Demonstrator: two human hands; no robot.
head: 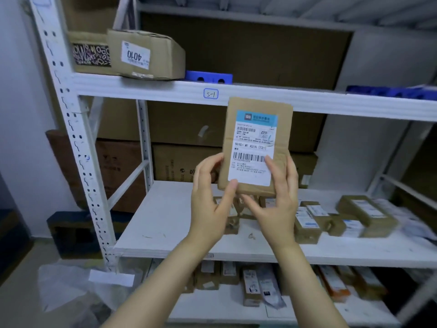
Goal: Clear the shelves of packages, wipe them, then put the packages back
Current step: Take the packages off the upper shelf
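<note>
— Holding what? Left hand and right hand, fingers curled closed on a brown labelled package, upright above the middle shelf.
— Shelf contents? Small packages at right

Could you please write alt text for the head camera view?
Both hands, left and right, hold a brown labelled package upright before a white shelf, where more small packages lie to the right.
</note>
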